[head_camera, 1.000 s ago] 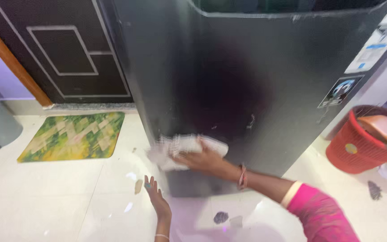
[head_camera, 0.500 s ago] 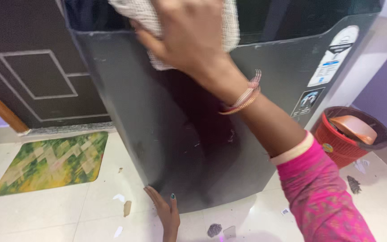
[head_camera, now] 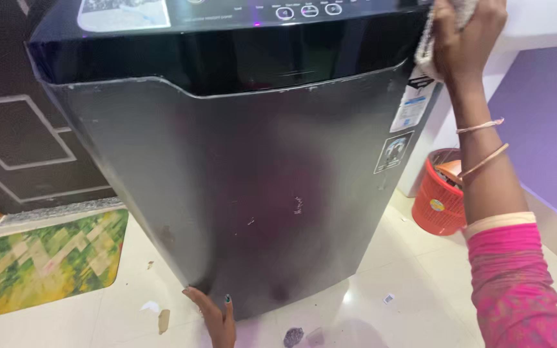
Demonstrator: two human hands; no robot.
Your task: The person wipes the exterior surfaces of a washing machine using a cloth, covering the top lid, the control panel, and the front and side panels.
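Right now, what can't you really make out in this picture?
- Head view: most of the white cloth is hidden behind the right hand and cut off by the top edge.
- Left hand is cut by the bottom edge.
- Red basket: contents partly behind the forearm.
- Washing machine stickers: too small.

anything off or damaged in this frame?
Yes. The dark washing machine has pale scuff marks on its front panel. Scraps of debris litter the white tiled floor near the left hand at the machine's base. The right hand presses a white cloth at the top corner.
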